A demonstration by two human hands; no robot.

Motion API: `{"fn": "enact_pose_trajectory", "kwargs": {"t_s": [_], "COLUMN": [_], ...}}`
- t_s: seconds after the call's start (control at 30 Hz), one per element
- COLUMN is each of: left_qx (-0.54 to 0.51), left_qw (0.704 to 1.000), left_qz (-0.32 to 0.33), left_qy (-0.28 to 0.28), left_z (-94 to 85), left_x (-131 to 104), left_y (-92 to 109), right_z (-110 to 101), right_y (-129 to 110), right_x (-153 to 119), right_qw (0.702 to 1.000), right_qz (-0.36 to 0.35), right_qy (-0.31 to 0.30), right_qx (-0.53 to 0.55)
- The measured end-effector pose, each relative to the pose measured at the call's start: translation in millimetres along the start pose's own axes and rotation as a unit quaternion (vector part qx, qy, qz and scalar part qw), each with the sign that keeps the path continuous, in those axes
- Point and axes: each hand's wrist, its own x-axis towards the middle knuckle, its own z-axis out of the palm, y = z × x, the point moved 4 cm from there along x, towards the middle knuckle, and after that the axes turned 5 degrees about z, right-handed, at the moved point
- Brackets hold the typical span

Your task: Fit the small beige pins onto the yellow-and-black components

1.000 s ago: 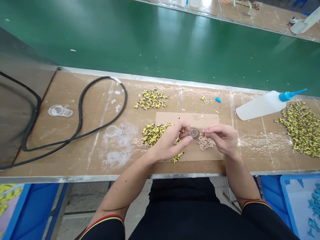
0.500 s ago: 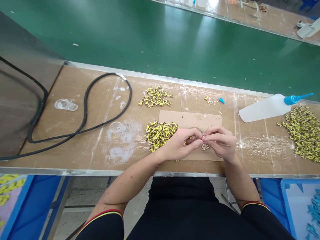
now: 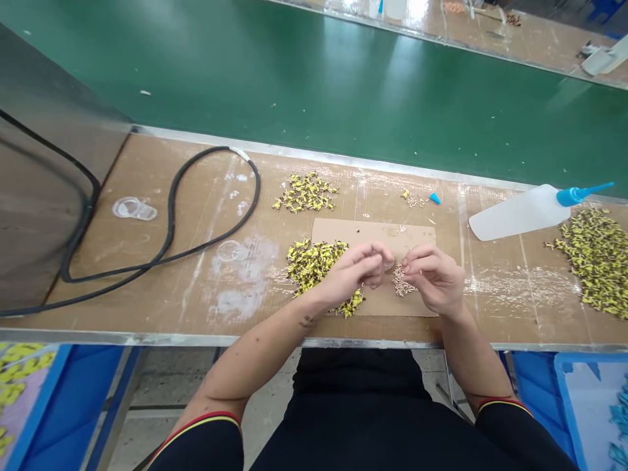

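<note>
Above a flat cardboard sheet (image 3: 328, 229), my left hand (image 3: 357, 269) is closed with its fingers curled; whatever it may hold is hidden. A short gap separates it from my right hand (image 3: 438, 280), whose thumb and fingertips are pinched together, and anything between them is too small to name. Under the right fingertips lies a heap of tiny pale pieces (image 3: 401, 285). Beside and partly behind my left hand is a pile of small yellow and dark parts (image 3: 310, 260).
A smaller pile of yellow parts (image 3: 307, 193) lies farther back. On the right are a white squeeze bottle (image 3: 520, 212) with a blue nozzle and a large yellow heap (image 3: 598, 261). A blue cap (image 3: 434, 197) lies behind the sheet. A black cable (image 3: 169, 216) loops on the left.
My hands were touching at the fingertips and are now apart. The left hand has drawn back left and curled its fingers, showing more of the pale pieces.
</note>
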Motion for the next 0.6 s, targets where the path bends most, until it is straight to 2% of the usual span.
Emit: {"fn": "enact_pose_trajectory", "kwargs": {"t_s": [0.1, 0.23, 0.37, 0.5, 0.6], "left_qx": [-0.129, -0.111, -0.062, -0.079, -0.088], "left_qw": [0.988, 0.983, 0.988, 0.988, 0.991], "left_qz": [-0.010, 0.001, 0.006, 0.013, 0.037], "left_qy": [0.080, 0.149, 0.143, 0.128, 0.092], "left_z": [-9.3, -17.9, -16.5, -14.1, -11.9], "left_x": [2, 3, 3, 3, 1], "left_y": [1, 7, 7, 6, 7], "right_z": [-4, -4, -3, -4, -3], "right_y": [4, 4, 4, 3, 2], "right_x": [-2, -2, -2, 0, 2], "right_qw": [0.998, 0.995, 0.997, 0.998, 0.999], "right_qz": [0.031, 0.046, 0.034, 0.021, 0.034], "right_qy": [0.015, 0.006, -0.006, -0.001, -0.002], "right_qx": [0.053, 0.091, 0.075, 0.055, 0.041]}}
